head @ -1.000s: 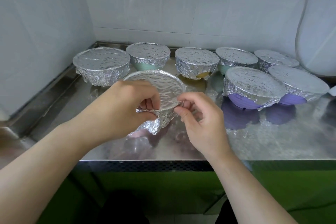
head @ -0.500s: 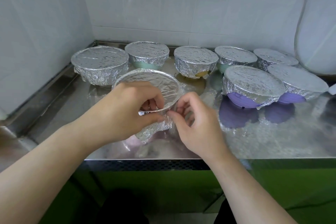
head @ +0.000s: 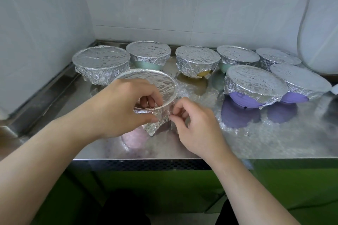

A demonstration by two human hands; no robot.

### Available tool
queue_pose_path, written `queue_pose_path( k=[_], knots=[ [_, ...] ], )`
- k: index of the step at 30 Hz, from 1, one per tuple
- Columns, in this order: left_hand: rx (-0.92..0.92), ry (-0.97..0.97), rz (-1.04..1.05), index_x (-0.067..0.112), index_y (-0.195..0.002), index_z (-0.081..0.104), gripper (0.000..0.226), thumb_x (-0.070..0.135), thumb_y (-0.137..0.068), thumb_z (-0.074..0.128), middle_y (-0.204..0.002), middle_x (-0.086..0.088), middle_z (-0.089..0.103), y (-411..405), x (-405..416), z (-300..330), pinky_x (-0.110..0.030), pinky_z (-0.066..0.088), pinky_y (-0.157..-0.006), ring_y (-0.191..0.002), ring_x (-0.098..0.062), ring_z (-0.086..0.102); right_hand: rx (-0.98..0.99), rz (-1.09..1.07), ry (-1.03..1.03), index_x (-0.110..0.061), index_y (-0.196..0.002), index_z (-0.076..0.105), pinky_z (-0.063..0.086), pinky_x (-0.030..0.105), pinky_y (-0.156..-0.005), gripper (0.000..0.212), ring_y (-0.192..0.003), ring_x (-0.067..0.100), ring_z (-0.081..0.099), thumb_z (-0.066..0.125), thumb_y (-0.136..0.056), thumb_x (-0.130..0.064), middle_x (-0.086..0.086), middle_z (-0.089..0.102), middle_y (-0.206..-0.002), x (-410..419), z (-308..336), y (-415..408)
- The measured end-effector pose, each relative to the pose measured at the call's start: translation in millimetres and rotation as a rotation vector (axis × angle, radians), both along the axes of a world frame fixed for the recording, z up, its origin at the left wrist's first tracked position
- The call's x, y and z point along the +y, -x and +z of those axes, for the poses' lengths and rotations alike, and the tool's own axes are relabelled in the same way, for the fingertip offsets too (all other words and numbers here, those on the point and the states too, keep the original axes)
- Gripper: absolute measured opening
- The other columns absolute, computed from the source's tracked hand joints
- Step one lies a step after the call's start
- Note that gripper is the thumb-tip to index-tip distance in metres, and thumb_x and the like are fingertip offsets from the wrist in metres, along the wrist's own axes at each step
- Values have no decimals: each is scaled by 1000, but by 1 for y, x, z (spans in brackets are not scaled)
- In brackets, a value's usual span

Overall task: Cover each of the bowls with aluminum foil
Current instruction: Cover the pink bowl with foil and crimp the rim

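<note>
The front bowl (head: 146, 95) is the one being worked on, sitting close to the near edge of the bench (head: 256, 144). The left hand (head: 126, 107) has its fingers curled over the near rim, gripping bowl and foil together. The right hand (head: 197, 126) is just right of the bowl, fingertips pinching the loose foil flap (head: 155, 124) that hangs down its near side.

Honest worry: that foil looks thin and already crinkled, so tugging the flap too hard could tear it or pull the top sheet off the rim. Too hard a push toward the near edge could also slide the bowl off the bench, I'd guess.

Room-wise, there's open bench right of the bowl. Behind it is tight: seven covered bowls (head: 197, 60) crowd the back, the nearest one (head: 101, 64) practically touching it on the far left, and walls close the corner.
</note>
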State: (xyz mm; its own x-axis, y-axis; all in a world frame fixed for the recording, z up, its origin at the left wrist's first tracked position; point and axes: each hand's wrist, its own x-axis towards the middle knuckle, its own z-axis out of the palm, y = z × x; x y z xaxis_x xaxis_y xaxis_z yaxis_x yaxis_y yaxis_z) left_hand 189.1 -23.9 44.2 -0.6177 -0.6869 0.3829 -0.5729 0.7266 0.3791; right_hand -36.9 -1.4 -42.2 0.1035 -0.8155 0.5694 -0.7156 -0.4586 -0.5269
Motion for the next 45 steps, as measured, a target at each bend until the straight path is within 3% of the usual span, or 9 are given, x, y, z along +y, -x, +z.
queue_pose_path(
  k=[7,14,18,21,24,27,33,37,45],
  knots=[
    [10,52,40,28,-99,74,26,15,-81,86,-85,18,62,4,1,-4,-8,42,-74,-84,-2,60,21,-14,64,-25,-99,65,52,36,-66,13,-73,9,59,73,-93,-32,-19,49,-99,4,4,-2],
    [48,69,57,23,-101,74,22,11,-85,82,-86,17,61,13,3,-12,-7,41,-73,-85,-4,59,109,-86,-30,-28,-88,58,43,30,-56,44,-59,8,54,77,-81,-66,-18,47,-58,7,9,-9],
    [66,54,73,24,-100,74,21,11,-85,82,-86,17,61,15,4,-13,-6,40,-72,-85,-4,59,1,-66,-186,-24,-82,44,41,33,-54,45,-55,10,54,83,-84,-48,-14,57,-60,4,12,-12],
    [65,47,75,25,-100,73,20,13,-85,81,-86,18,61,16,5,-12,-6,40,-73,-85,-4,59,-187,44,-367,-24,-82,42,33,16,-53,42,-51,3,53,83,-88,-31,-18,69,-75,4,15,-12],
    [62,46,80,26,-100,73,20,14,-86,81,-86,17,61,16,4,-12,-6,40,-73,-85,-5,59,-219,79,-424,-27,-80,42,41,13,-57,43,-54,-4,57,85,-86,-25,-9,77,-89,2,15,-15],
    [80,50,80,24,-100,73,21,11,-85,81,-86,17,60,16,5,-13,-6,40,-73,-85,-4,59,-323,87,-500,-22,-88,41,59,38,-79,47,-77,5,71,87,-80,-23,-12,79,-88,-5,9,-14],
    [84,91,86,21,-101,73,22,9,-84,81,-86,16,58,18,4,-15,-6,39,-73,-82,-3,57,-570,124,-697,-17,-95,44,33,29,-43,35,-44,24,44,79,-95,-22,9,55,-57,-4,15,-12],
    [97,93,101,21,-102,73,23,7,-85,80,-88,14,58,20,5,-18,-8,40,-74,-83,-7,57,-687,72,-732,-16,-93,48,32,33,-43,30,-53,30,45,77,-96,-8,10,58,-55,-2,15,-11],
    [104,87,113,20,-101,72,24,4,-84,80,-89,15,57,23,7,-19,-8,40,-75,-83,-5,56,-596,-58,-780,-12,-98,53,41,31,-43,24,-51,28,55,74,-95,-2,11,70,-62,8,24,-5]
  ],
)
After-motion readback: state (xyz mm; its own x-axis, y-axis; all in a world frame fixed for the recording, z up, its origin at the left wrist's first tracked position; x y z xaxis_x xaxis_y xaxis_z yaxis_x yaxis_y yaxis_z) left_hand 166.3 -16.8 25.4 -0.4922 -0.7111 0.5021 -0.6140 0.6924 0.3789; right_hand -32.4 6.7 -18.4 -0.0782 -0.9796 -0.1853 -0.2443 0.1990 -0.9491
